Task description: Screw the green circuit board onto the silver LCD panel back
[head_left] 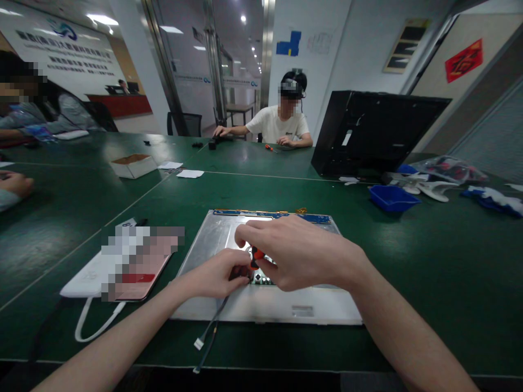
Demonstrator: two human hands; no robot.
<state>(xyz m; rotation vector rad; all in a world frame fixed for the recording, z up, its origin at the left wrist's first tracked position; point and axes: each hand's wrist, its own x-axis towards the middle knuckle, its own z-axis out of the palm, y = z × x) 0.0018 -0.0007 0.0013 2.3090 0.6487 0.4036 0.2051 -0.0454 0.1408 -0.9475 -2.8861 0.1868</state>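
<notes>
A flat silver display panel [261, 306] lies on the green table in front of me, with a long blue circuit strip [229, 213] along its far edge. A small green circuit board [263, 279] shows in part beneath my hands. My right hand [300, 253] is closed around the orange-and-black handle of a screwdriver [256, 257] above that board; its tip is hidden. Just left of it, my left hand [223, 272] is pinched at the board, its fingertips partly hidden. From under this hand, dark cables [216, 321] with white connectors run toward the near table edge.
A phone [153, 272] and a white power bank [87, 272], joined by a white cable, lie left of the panel. Farther off are a white box [134, 167], a blue tray [393, 199] and a large black monitor [376, 133]. Other people sit across and to the left.
</notes>
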